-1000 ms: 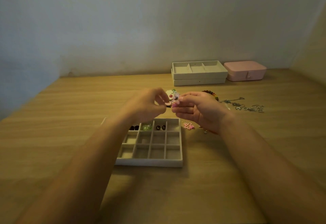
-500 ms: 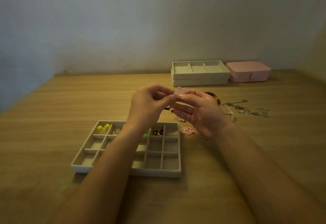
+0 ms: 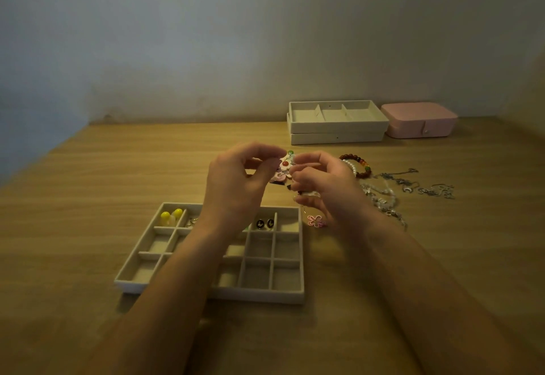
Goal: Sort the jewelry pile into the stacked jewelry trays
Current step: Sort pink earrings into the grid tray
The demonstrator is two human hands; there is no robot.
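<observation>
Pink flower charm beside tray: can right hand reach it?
Likely yes: the pink flower charm lies uncovered close by the right hand, though its fingers look busy pinching flower pieces.

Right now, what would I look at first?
The left hand and right hand meet in the middle at some flower charms. Nearer the person lies a grid tray with yellow beads in its far-left cell, and to the right sprawl a bracelet and silver chains.
</observation>
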